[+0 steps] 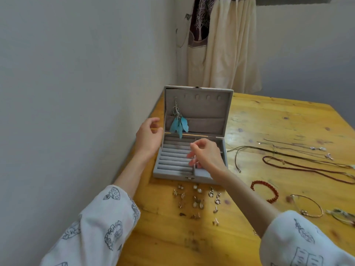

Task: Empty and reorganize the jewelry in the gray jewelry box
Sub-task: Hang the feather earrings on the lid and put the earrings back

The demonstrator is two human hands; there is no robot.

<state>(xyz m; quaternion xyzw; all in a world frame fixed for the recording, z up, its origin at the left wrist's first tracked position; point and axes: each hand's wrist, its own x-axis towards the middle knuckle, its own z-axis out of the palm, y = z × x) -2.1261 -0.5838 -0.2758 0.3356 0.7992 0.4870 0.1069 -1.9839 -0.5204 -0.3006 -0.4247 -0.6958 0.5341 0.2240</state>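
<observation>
Gray jewelry box looks emptied, we judge | feather earring left | earrings, necklaces out | left hand loosely curled, empty | right hand pinching divider?

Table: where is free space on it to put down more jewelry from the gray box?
The wooden table is bare behind the necklaces, right of the open box lid, and at the near edge below the earrings. Crowded: in front of the box and the right side around the red bracelet.
</observation>
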